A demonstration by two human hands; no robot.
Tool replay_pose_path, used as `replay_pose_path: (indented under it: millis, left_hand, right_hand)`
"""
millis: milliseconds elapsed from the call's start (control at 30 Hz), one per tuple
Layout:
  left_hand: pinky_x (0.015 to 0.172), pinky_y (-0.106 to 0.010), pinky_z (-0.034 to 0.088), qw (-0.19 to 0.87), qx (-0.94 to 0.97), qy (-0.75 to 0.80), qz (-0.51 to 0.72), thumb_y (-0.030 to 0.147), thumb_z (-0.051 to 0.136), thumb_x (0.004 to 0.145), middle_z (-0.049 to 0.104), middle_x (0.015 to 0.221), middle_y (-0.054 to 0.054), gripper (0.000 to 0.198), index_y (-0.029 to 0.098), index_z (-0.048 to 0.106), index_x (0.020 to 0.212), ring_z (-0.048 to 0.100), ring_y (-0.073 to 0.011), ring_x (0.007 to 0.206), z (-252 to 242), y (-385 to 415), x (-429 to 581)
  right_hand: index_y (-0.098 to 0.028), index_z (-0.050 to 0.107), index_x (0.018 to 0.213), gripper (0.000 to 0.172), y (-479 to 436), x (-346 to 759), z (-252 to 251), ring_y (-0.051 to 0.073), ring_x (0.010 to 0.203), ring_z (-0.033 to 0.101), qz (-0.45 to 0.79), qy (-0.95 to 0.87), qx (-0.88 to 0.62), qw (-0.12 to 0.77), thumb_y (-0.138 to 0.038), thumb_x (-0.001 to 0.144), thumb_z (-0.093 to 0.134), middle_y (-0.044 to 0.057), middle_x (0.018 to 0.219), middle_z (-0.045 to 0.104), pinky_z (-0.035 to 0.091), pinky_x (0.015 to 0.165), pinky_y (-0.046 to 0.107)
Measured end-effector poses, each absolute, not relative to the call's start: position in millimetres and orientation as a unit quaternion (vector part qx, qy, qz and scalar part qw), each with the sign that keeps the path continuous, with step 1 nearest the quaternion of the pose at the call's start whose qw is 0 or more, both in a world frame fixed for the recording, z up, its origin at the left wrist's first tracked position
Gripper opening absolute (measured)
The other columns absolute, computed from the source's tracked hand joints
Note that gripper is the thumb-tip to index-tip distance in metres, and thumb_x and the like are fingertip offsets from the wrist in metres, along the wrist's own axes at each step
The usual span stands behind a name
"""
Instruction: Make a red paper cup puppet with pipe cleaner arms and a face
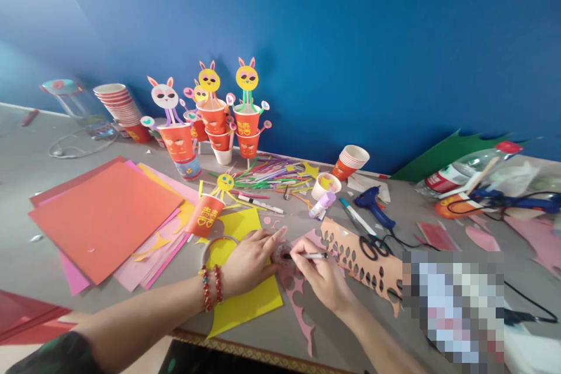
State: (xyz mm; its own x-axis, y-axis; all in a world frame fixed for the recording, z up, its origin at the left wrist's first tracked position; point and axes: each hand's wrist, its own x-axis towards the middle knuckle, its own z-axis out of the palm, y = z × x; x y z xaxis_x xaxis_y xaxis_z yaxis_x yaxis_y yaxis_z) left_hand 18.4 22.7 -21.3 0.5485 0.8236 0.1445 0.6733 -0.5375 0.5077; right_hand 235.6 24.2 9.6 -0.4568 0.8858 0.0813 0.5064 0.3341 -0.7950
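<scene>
My left hand (252,260), with red bead bracelets on the wrist, lies flat with fingers stretched out, pressing down a small round pink piece (280,253) on the grey table. My right hand (322,277) is closed in a pinch on a black-and-white pen (313,256) whose tip touches that round piece. Beneath my hands lie a yellow paper sheet (245,304) and a pink paper strip (302,307) with round cut-outs. A clear tape ring (210,242) sits just left of my left hand.
A stack of orange and pink sheets (105,216) lies left. Paper-cup bunny figures (210,117) stand by the blue wall, with cup stacks (123,108), coloured straws (267,178), a glue stick (322,204), a blue glue gun (372,204), scissors (372,248) and a tan cut-out strip (359,260) to the right.
</scene>
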Motion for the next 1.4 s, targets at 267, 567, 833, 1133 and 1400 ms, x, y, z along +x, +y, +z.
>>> replay_pose_path:
  millis: [267, 567, 833, 1133, 1400]
  left_hand:
    - [0.099, -0.049, 0.05, 0.201, 0.856, 0.435, 0.195, 0.037, 0.068, 0.092, 0.069, 0.126, -0.014, 0.08, 0.02, 0.022, 0.156, 0.06, -0.0318, 0.119, -21, 23, 19]
    - [0.1, -0.049, 0.05, 0.202, 0.855, 0.434, 0.2, 0.039, 0.066, 0.093, 0.066, 0.131, -0.013, 0.082, 0.024, 0.017, 0.157, 0.059, -0.0316, 0.12, -25, 23, 18]
    - [0.101, -0.048, 0.05, 0.198, 0.857, 0.433, 0.201, 0.033, 0.065, 0.093, 0.065, 0.134, -0.014, 0.08, 0.022, 0.018, 0.157, 0.058, -0.0305, 0.121, -23, 22, 18]
    - [0.101, -0.049, 0.049, 0.204, 0.855, 0.435, 0.196, 0.03, 0.066, 0.091, 0.066, 0.131, -0.013, 0.078, 0.022, 0.023, 0.155, 0.059, -0.0316, 0.121, -22, 23, 19]
    - [0.099, -0.048, 0.05, 0.206, 0.855, 0.429, 0.205, 0.033, 0.064, 0.093, 0.066, 0.13, -0.015, 0.071, 0.019, 0.028, 0.152, 0.058, -0.0323, 0.12, -20, 23, 19]
  right_hand:
    - [-0.022, 0.05, 0.075, 0.027, 38, 236, 16, 0.014, 0.059, 0.054, 0.396, -0.759, -0.454, 0.246, -0.026, 0.101, 0.044, -0.005, 0.063, 0.054, 0.041, 0.061, 0.024]
    - [-0.023, 0.055, 0.082, 0.023, 40, 237, 17, 0.017, 0.062, 0.061, 0.28, -0.835, -0.405, 0.246, -0.027, 0.101, 0.041, -0.001, 0.066, 0.063, 0.042, 0.062, 0.026]
    - [-0.023, 0.054, 0.081, 0.021, 37, 235, 20, 0.017, 0.062, 0.06, 0.244, -0.867, -0.37, 0.227, -0.021, 0.098, 0.041, 0.001, 0.069, 0.065, 0.04, 0.062, 0.026]
    - [-0.022, 0.053, 0.079, 0.023, 40, 233, 26, 0.019, 0.066, 0.063, 0.151, -0.914, -0.337, 0.17, -0.018, 0.097, 0.039, 0.003, 0.069, 0.065, 0.037, 0.063, 0.027]
    - [-0.022, 0.051, 0.077, 0.016, 48, 219, 36, 0.019, 0.059, 0.061, 0.103, -0.918, -0.365, 0.114, -0.016, 0.09, 0.045, 0.001, 0.063, 0.066, 0.03, 0.058, 0.028]
